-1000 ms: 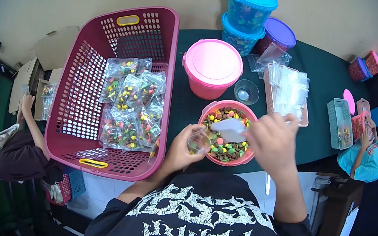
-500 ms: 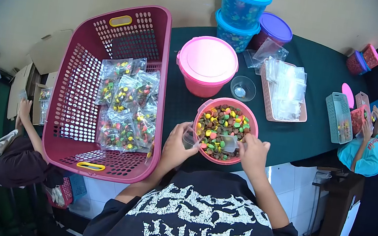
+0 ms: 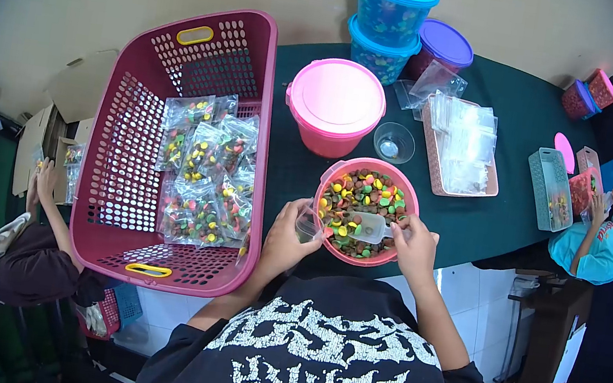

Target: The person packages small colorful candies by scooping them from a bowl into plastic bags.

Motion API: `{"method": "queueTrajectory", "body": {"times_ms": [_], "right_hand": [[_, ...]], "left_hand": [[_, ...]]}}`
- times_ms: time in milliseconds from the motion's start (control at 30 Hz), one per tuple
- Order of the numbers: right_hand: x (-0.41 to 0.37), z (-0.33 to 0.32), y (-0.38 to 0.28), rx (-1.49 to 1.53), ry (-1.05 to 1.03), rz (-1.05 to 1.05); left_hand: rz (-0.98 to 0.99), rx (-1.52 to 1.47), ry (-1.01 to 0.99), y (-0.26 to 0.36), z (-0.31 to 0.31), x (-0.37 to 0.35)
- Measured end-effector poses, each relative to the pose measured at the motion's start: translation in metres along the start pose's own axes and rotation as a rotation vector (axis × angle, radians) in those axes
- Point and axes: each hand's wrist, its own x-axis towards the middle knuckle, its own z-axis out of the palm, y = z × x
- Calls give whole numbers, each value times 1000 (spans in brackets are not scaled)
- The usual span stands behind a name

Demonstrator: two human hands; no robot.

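Note:
My left hand [image 3: 287, 238] is closed around a clear plastic cup [image 3: 309, 224], held at the left rim of a pink tub [image 3: 413, 197]. Small round candies [image 3: 364, 193] in brown, yellow, green and red lie in that tub. In my right hand [image 3: 416, 249], fingers pinched on its handle, is a clear scoop [image 3: 370, 229]. The scoop's blade lies over the candies, pointing toward the cup. Whether anything is inside the cup cannot be made out.
Left stands a maroon basket [image 3: 263, 185] holding several filled bags [image 3: 205, 153]. Behind the tub are a lidded pink bucket [image 3: 338, 97], a glass bowl [image 3: 394, 144] and a tray [image 3: 442, 186] of clear bags. Stacked blue tubs [image 3: 394, 10] stand farther back. Other people work at both sides.
The scoop's blade has come into clearer view, lying flatter above the candies, and my right hand has shifted slightly. My left hand and the cup have barely moved.

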Motion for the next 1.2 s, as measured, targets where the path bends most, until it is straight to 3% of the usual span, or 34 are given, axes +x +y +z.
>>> {"method": "queueTrajectory", "body": {"times_ms": [200,433,533,633,667,767,867,933,1033,1100,1200], "right_hand": [[10,-13,-3,134,-85,161],[17,-38,-40,170,-70,64],[15,-43,-70,16,-76,-120],[14,-41,-91,-202,55,-534],[16,-41,-98,-201,55,-535],[20,-46,-115,-276,27,-970],[26,-66,-131,-318,55,-1143],[31,-93,-136,-300,65,-1144],[38,-119,-128,-339,161,-970],[42,-123,-116,-437,241,-747],[43,-97,-80,-516,210,-611]], "left_hand": [[96,86,27,4,-2,0],[245,297,76,17,-3,-2],[274,217,57,17,0,-1],[295,81,20,19,1,0],[311,9,-4,19,0,0],[298,-144,-106,31,-7,0],[243,-364,-215,29,-12,4],[103,-750,-316,28,-14,5],[128,-912,-251,19,-11,4],[154,-978,-169,7,-8,3],[100,-1126,-58,1,-4,3]]}}
